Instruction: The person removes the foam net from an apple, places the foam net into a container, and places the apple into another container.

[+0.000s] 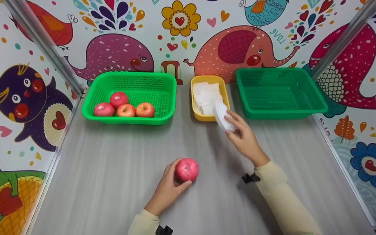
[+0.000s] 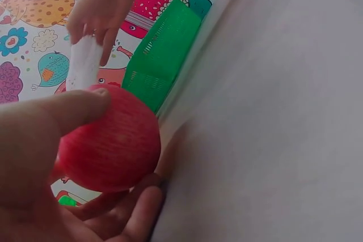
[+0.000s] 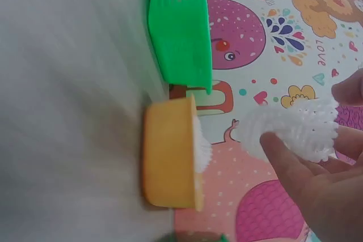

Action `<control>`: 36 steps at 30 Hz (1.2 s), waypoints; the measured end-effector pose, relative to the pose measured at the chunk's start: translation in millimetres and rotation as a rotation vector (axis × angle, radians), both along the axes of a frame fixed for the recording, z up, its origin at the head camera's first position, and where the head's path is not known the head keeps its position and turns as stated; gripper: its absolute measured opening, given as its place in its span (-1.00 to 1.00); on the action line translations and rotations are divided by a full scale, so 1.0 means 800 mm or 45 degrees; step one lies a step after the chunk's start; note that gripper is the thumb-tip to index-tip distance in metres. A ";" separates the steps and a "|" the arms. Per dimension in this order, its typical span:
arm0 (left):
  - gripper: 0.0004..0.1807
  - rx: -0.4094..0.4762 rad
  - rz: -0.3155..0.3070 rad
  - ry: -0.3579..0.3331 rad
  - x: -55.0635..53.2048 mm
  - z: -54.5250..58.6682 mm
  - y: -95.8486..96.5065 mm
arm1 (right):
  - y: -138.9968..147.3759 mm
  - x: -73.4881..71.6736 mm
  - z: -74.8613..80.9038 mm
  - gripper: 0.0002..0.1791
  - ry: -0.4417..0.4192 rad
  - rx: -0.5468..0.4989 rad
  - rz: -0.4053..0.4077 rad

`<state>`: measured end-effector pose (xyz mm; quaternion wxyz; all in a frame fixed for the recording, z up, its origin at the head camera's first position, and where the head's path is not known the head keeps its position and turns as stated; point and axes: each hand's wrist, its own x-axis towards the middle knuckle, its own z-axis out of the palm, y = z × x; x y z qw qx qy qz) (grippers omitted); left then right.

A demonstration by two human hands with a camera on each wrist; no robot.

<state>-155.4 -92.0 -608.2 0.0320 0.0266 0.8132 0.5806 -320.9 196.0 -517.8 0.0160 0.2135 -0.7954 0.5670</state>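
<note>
My left hand (image 1: 166, 189) grips a red apple (image 1: 187, 169) low over the front middle of the table, thumb on one side and fingers curled round the other. In the left wrist view the apple (image 2: 113, 140) fills the space between thumb and fingers. Between its thumb and fingers, my right hand (image 1: 245, 137) pinches a white foam net sleeve (image 1: 223, 116), just off the front right corner of a yellow basket (image 1: 203, 118). More white foam nets (image 1: 206, 94) lie in that basket. The right wrist view shows the held foam net (image 3: 289, 128) flattened, its mesh visible.
At the back left, a bright green basket (image 1: 129, 120) contains several apples (image 1: 126, 110). A darker green basket (image 1: 282, 114) stands at the back right with a bare bottom. Patterned walls (image 1: 181, 49) enclose the grey table (image 1: 109, 169) at the back and sides.
</note>
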 end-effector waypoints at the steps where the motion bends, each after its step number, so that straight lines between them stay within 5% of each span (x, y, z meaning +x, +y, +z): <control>1: -0.09 -0.008 -0.005 -0.001 0.000 0.000 0.000 | -0.001 -0.012 0.004 -0.42 0.028 0.040 0.005; 7: -0.08 -0.084 -0.021 0.000 0.000 -0.004 0.004 | -0.017 -0.089 0.020 -0.33 0.109 0.396 0.001; 13: -0.08 -0.102 -0.021 -0.004 -0.001 -0.006 0.005 | -0.046 -0.156 0.025 -0.15 -0.080 0.838 0.085; 18: -0.08 -0.109 -0.026 -0.010 -0.001 -0.004 0.005 | -0.066 -0.196 0.021 -0.08 -0.188 1.013 0.143; 24: -0.08 -0.127 -0.044 -0.013 -0.001 -0.004 0.009 | -0.074 -0.219 0.004 -0.04 -0.268 1.154 0.195; 31: -0.08 -0.135 -0.044 -0.004 -0.002 -0.003 0.009 | -0.082 -0.228 -0.007 0.04 -0.440 1.268 0.191; 36: -0.08 -0.134 -0.038 -0.012 -0.002 -0.001 0.007 | -0.094 -0.234 -0.013 0.06 -0.449 1.335 0.182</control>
